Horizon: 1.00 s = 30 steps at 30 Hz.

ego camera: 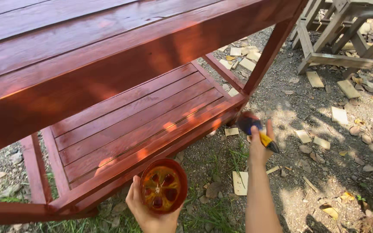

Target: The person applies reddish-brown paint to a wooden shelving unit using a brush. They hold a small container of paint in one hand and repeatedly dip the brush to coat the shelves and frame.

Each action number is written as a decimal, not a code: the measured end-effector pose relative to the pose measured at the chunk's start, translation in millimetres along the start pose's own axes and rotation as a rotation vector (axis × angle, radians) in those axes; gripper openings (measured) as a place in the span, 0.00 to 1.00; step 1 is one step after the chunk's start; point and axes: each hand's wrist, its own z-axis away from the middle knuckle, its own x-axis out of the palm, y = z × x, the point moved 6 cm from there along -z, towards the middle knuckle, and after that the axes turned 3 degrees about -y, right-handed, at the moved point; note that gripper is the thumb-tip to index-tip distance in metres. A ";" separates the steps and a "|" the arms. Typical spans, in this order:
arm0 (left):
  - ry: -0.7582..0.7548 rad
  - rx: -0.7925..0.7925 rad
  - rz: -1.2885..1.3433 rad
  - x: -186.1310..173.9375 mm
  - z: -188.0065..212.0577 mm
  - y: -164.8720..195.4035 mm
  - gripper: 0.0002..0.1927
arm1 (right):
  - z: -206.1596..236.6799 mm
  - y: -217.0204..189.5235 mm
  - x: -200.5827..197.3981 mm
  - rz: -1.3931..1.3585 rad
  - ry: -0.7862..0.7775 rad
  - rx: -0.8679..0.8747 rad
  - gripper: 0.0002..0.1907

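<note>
My left hand holds a small round cup with reddish-brown stain inside, low in the middle of the view. My right hand grips a paintbrush with a yellow and black handle; its stained bristles point toward the right front leg of a red-brown wooden table. The brush tip is close to the corner where the lower slatted shelf meets the leg. The table's wood looks glossy and wet.
Bare gravel and patches of grass lie under and around the table. Several small cut wood blocks are scattered on the ground to the right. An unpainted grey wooden frame stands at the top right.
</note>
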 end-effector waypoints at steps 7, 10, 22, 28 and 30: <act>-0.095 -0.154 -0.121 -37.1 -33.8 21.8 0.61 | -55.7 -105.4 68.7 0.491 -0.332 -0.471 0.18; -0.139 -0.223 -0.134 -51.2 -44.9 25.6 0.61 | -69.6 -116.3 88.9 0.625 -0.408 -0.332 0.17; -0.060 -0.139 -0.120 -96.5 -70.9 35.4 0.61 | -64.5 -154.1 134.3 1.564 -0.091 -0.471 0.26; -0.063 -0.105 -0.136 -116.9 -79.9 35.8 0.60 | -2.8 -141.9 167.1 1.483 -0.384 -0.628 0.21; -0.051 -0.065 -0.113 -117.1 -87.4 36.5 0.59 | 54.3 -133.6 189.0 1.356 -0.574 -0.835 0.21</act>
